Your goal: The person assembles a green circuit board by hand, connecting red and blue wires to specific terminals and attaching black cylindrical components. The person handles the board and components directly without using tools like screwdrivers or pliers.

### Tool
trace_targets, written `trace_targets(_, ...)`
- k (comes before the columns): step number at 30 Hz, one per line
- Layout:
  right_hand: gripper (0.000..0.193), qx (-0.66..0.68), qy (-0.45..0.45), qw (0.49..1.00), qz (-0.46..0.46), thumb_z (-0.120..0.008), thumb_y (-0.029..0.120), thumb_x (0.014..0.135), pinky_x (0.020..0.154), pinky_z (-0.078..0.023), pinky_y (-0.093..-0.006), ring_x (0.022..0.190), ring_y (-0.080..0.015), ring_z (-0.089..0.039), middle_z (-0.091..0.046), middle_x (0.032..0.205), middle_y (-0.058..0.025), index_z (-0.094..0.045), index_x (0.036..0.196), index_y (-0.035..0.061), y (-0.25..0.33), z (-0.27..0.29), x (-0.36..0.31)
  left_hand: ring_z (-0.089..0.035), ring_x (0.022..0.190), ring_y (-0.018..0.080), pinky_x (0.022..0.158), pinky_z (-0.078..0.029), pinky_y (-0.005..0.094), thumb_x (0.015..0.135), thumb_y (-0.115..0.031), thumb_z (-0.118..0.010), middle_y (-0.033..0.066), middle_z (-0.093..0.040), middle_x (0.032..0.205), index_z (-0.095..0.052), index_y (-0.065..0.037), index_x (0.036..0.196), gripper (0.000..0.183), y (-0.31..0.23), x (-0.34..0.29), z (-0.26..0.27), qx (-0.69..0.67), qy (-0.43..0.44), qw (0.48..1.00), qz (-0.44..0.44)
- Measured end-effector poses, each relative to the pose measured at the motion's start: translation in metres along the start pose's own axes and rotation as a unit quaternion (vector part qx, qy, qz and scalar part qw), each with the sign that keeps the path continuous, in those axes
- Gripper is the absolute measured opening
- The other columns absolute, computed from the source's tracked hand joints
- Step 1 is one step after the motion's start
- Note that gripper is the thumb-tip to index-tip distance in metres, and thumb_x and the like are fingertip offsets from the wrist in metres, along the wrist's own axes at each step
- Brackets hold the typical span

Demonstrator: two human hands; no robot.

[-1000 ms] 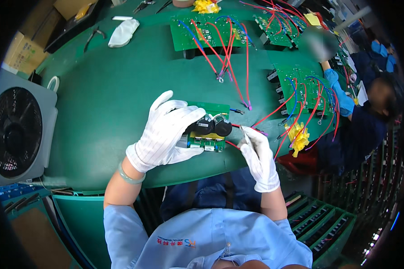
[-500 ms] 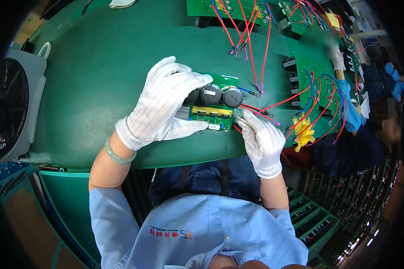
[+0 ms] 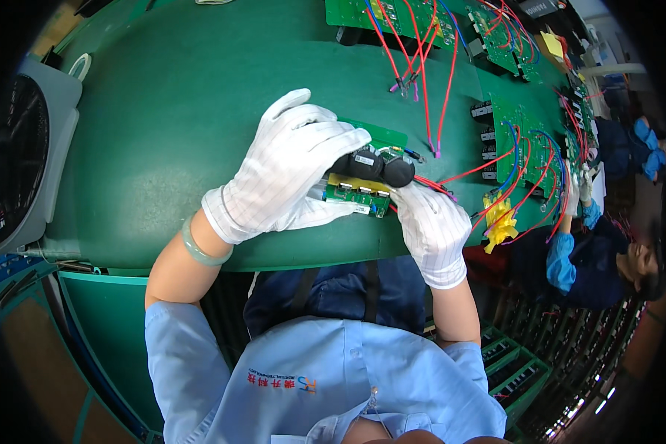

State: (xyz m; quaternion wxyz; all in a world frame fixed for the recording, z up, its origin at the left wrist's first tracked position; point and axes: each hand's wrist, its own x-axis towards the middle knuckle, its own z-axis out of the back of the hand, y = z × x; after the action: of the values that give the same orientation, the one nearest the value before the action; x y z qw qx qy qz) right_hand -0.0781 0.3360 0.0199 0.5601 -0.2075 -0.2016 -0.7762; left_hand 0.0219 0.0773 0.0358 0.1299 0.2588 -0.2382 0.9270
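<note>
We grip a small green circuit board (image 3: 357, 194) with black cylindrical capacitors between both white-gloved hands: left hand (image 3: 292, 177) curled over it, right hand (image 3: 431, 226) pinching its right end. It sits above the near edge of the smooth green workbench (image 3: 170, 133); wired boards (image 3: 522, 140) lie beyond, a grey fan (image 3: 18, 155) far left.
</note>
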Motion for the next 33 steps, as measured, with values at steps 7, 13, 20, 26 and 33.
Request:
trace_targets(7,0.045,-0.054,-0.018,0.997,-0.046,-0.076,0.005,0.077,0.067,-0.052,-0.0328,0.079,-0.0219,-0.068,-0.072,0.100,-0.0058,-0.072,0.121,0.0071,0.016,-0.001,0.004,-0.062,0.110,0.0324,0.114,-0.036,0.0542,0.070,-0.042,-0.086,0.0089,-0.067,0.118,-0.064,-0.010,0.128,0.070,0.006,-0.004,-0.002,-0.005,-0.011,1.000,0.008)
trace_targets(13,0.045,-0.025,-0.007,0.998,-0.051,-0.078,0.005,0.076,0.067,-0.053,-0.0333,0.079,-0.0230,-0.068,-0.073,0.100,-0.0070,-0.072,0.121,0.0061,0.015,-0.005,0.004,-0.062,0.110,0.0327,0.113,-0.036,0.0537,0.070,-0.042,-0.085,0.0096,-0.067,0.117,-0.063,-0.009,0.128,0.070,0.007,-0.005,-0.002,-0.007,-0.013,1.000,0.003)
trace_targets(20,0.037,0.004,0.006,0.999,-0.043,-0.080,0.002,0.074,0.069,-0.055,-0.0347,0.083,-0.0252,-0.072,-0.075,0.099,-0.0085,-0.074,0.110,0.0071,0.009,0.002,0.010,-0.062,0.109,0.0330,0.113,-0.036,0.0538,0.071,-0.050,-0.084,0.0112,-0.068,0.116,-0.063,-0.008,0.129,0.075,0.009,-0.006,-0.004,-0.001,-0.019,1.000,-0.008)
trace_targets(26,0.027,0.060,0.034,0.996,-0.062,-0.078,-0.001,0.077,0.071,-0.057,-0.0344,0.084,-0.0274,-0.073,-0.075,0.101,-0.0106,-0.074,0.103,0.0054,0.004,0.005,0.011,-0.061,0.114,0.0357,0.113,-0.036,0.0552,0.085,-0.063,-0.067,0.0129,-0.068,0.120,-0.062,-0.004,0.131,0.075,0.012,-0.002,0.003,-0.021,-0.008,0.999,-0.036)
trace_targets(33,0.019,0.184,0.018,0.947,-0.261,-0.076,0.007,0.088,0.070,-0.058,-0.0346,0.079,-0.0276,-0.074,-0.075,0.098,-0.0138,-0.068,0.105,0.0009,0.010,0.020,-0.013,-0.061,0.118,0.0338,0.112,-0.039,0.0520,0.096,-0.025,-0.063,0.0103,-0.068,0.126,-0.065,-0.005,0.127,0.037,0.024,-0.009,-0.005,-0.058,-0.039,0.997,-0.023)
